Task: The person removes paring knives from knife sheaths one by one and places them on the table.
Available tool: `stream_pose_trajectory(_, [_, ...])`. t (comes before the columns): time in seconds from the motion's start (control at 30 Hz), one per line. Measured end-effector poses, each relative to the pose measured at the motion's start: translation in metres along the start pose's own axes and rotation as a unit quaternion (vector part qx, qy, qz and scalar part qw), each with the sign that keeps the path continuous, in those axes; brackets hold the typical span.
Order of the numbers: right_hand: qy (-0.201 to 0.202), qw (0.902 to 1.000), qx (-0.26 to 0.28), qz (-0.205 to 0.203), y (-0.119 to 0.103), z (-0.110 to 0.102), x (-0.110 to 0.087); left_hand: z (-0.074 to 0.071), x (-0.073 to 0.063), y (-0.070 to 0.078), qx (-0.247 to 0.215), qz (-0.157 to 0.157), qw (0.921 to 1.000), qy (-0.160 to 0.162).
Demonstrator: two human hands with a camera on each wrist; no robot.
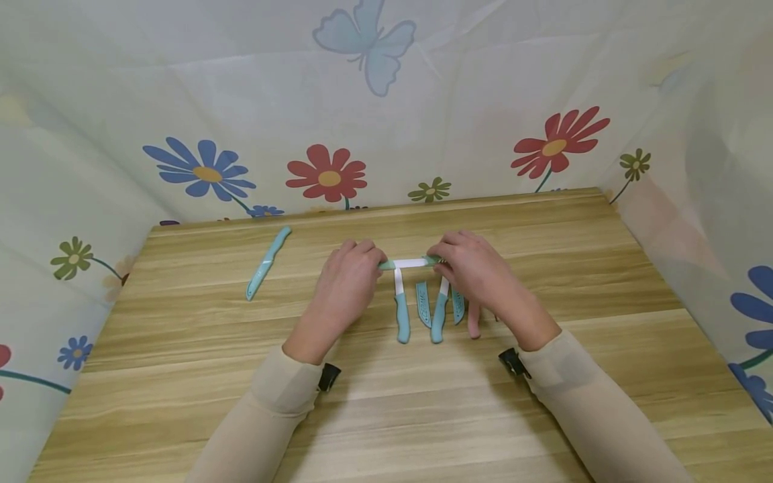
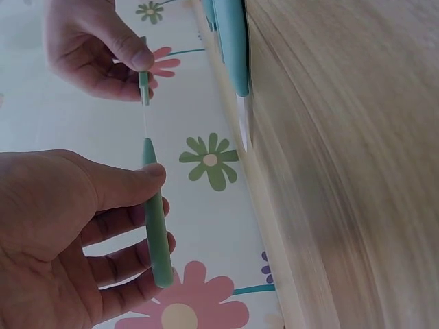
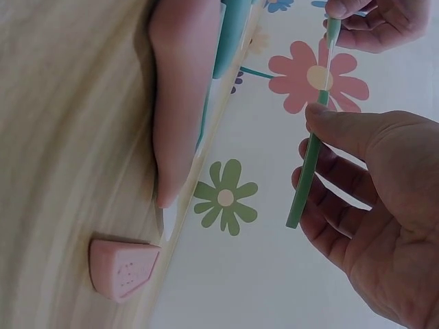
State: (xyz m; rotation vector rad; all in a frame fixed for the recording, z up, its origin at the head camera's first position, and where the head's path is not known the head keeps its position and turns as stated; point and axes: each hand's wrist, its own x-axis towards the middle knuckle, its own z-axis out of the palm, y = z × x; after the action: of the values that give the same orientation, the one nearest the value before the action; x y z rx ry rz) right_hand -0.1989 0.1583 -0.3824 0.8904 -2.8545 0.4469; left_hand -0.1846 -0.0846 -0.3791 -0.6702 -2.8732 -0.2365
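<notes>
My left hand point(image 1: 350, 278) pinches the green handle point(image 2: 158, 240) of a knife between its thumb and fingers. The knife's white blade point(image 1: 410, 263) spans the gap between my hands, pointing right. My right hand point(image 1: 474, 268) grips a green sheath point(image 3: 305, 185), which lines up with the blade at its tip end. Below them on the table lie two blue-handled knives point(image 1: 402, 322) with bare white blades. Blue sheaths point(image 1: 424, 305) lie beside those knives. A pink-handled knife point(image 3: 185, 89) lies under my right hand, with a pink sheath point(image 3: 120, 267) near its blade.
A sheathed blue knife point(image 1: 268, 263) lies by itself on the left of the wooden table point(image 1: 410, 416). Behind and at the sides hangs a pale cloth point(image 1: 241, 100) printed with flowers and a butterfly, close to the table's far edge.
</notes>
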Motion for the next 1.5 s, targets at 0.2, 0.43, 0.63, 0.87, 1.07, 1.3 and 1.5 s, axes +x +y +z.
stream_pose_trajectory(0.2, [-0.006, 0.9999, 0.001, 0.009, -0.0004, -0.0013, 0.0002, -0.0005, -0.0006, -0.0003, -0.002, -0.005, 1.0000, -0.002])
stream_pose_trajectory(0.43, [-0.001, 1.0000, -0.003, 0.006, 0.0014, -0.0014, -0.0002, -0.0003, -0.0011, -0.0020, -0.004, -0.008, 1.0000, 0.004])
stream_pose_trajectory(0.63, [0.006, 1.0000, 0.000, 0.002, 0.0033, -0.0014, -0.0012, -0.0013, -0.0019, -0.0027, -0.006, -0.012, 0.9999, 0.007])
stream_pose_trajectory(0.87, [0.002, 0.9999, 0.007, 0.010, 0.0044, -0.0022, -0.0023, -0.0015, -0.0028, -0.0042, -0.004, -0.017, 0.9998, 0.010])
stream_pose_trajectory(1.07, [0.006, 0.9999, 0.008, 0.014, 0.0061, -0.0024, -0.0037, -0.0012, -0.0031, -0.0053, -0.005, -0.020, 0.9998, 0.007])
stream_pose_trajectory(1.3, [0.008, 0.9999, 0.007, 0.013, 0.0069, -0.0026, -0.0040, -0.0015, -0.0026, -0.0058, -0.007, -0.026, 0.9996, 0.005])
stream_pose_trajectory(1.5, [0.017, 0.9998, 0.011, 0.008, 0.0077, -0.0027, -0.0031, -0.0050, 0.0003, -0.0069, -0.008, -0.039, 0.9992, -0.003])
